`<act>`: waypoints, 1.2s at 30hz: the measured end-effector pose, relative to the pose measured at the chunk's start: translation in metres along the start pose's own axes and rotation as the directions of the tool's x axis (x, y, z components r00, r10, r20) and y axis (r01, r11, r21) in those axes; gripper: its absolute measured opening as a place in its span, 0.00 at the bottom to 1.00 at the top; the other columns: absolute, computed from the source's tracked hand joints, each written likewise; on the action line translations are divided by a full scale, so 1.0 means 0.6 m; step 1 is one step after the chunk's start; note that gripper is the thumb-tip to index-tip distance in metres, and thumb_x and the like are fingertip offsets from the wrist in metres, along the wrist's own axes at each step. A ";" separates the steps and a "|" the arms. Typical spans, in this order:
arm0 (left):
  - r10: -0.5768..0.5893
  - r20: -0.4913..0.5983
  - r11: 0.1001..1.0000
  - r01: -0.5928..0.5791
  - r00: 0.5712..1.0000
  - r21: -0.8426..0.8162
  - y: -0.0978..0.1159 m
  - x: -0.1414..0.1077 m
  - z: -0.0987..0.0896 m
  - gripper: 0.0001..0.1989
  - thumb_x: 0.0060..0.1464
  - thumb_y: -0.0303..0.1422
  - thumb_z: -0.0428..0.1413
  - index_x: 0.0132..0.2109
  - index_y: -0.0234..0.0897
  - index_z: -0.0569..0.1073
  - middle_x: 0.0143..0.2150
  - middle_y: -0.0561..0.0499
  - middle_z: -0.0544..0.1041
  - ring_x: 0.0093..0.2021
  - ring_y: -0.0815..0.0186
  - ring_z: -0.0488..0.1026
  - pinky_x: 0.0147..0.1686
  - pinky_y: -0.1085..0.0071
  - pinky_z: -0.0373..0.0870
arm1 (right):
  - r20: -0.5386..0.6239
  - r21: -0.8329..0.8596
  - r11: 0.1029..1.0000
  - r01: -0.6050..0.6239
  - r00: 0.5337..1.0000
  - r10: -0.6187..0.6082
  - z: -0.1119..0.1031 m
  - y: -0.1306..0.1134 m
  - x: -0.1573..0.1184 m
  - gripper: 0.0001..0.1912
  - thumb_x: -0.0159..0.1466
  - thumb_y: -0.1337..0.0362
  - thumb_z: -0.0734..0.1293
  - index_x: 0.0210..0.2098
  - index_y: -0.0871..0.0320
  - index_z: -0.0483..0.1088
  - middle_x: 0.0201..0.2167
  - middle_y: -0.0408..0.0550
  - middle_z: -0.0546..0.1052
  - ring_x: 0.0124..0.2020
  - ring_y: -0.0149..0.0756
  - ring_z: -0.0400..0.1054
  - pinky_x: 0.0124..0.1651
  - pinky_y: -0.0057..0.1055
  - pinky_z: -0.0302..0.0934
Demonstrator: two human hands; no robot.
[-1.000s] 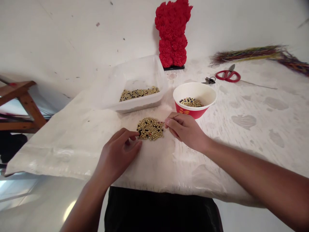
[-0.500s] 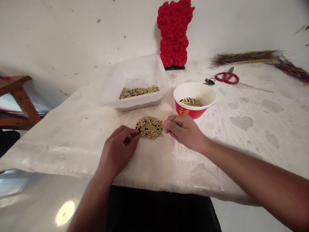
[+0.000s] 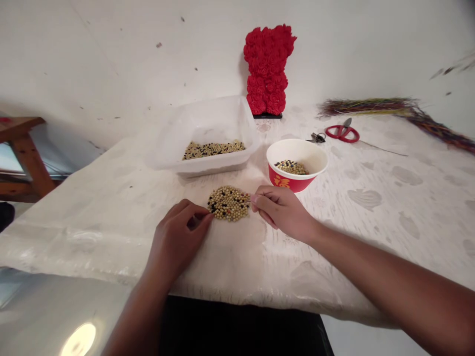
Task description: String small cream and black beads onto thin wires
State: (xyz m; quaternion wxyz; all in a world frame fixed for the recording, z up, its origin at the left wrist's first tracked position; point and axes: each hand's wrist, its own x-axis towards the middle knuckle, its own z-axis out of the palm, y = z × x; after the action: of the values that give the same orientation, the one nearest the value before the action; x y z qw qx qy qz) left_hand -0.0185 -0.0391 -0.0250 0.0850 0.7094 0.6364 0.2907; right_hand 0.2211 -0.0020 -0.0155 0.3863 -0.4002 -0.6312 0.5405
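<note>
A flat pile of pale round beans mixed with dark ones lies on a white plastic-covered table. My left hand rests at the pile's left edge, fingers curled and touching the beans. My right hand is at the pile's right edge, its fingertips pinched around what looks like a thin stick. Behind the pile stands a clear plastic tub holding a layer of similar beans. A red and white paper bowl with more beans stands just beyond my right hand.
A red rose-covered bear figure stands against the white wall. Red-handled scissors, keys and a bundle of coloured strands lie on the table at the far right. A wooden frame stands beyond the left table edge.
The whole scene sits lower in the view as my head tilts up. Both hands stay at the pile's edges, and the left hand has drawn slightly closer to the pile's left side.
</note>
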 end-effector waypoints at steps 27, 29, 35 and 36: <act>-0.344 0.050 0.534 0.239 0.938 -0.811 0.063 -0.036 0.014 0.06 0.49 0.29 0.66 0.36 0.41 0.80 0.35 0.53 0.83 0.35 0.72 0.79 0.38 0.81 0.76 | 0.165 -0.387 0.791 0.475 0.879 -0.447 0.019 -0.019 -0.045 0.09 0.67 0.70 0.63 0.30 0.62 0.68 0.19 0.34 0.65 0.19 0.18 0.53 0.23 0.19 0.48; -0.338 0.037 0.521 0.219 0.941 -0.825 0.066 -0.037 0.013 0.05 0.50 0.29 0.66 0.36 0.41 0.80 0.34 0.54 0.83 0.33 0.73 0.79 0.37 0.81 0.76 | 0.171 -0.392 0.788 0.475 0.879 -0.445 0.020 -0.019 -0.044 0.09 0.67 0.70 0.63 0.29 0.62 0.68 0.18 0.34 0.64 0.19 0.18 0.53 0.23 0.19 0.48; -0.311 0.047 0.508 0.208 0.949 -0.836 0.072 -0.037 0.011 0.04 0.50 0.27 0.66 0.35 0.41 0.81 0.33 0.55 0.83 0.33 0.73 0.79 0.37 0.82 0.77 | 0.188 -0.408 0.776 0.481 0.876 -0.444 0.019 -0.018 -0.047 0.09 0.67 0.70 0.63 0.29 0.62 0.68 0.19 0.34 0.64 0.19 0.18 0.53 0.24 0.19 0.48; -0.313 0.048 0.510 0.211 0.949 -0.834 0.073 -0.036 0.010 0.04 0.50 0.27 0.65 0.35 0.41 0.81 0.33 0.55 0.83 0.32 0.74 0.79 0.36 0.82 0.77 | 0.195 -0.410 0.769 0.490 0.871 -0.451 0.019 -0.018 -0.048 0.08 0.66 0.70 0.64 0.30 0.62 0.68 0.19 0.34 0.64 0.19 0.18 0.53 0.24 0.19 0.48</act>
State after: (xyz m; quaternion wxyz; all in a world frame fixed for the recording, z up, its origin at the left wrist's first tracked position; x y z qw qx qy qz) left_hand 0.0217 -0.0659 -0.0153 0.4174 0.4635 0.5266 0.5777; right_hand 0.2209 -0.0340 -0.0079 0.3795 -0.2838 -0.8337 0.2834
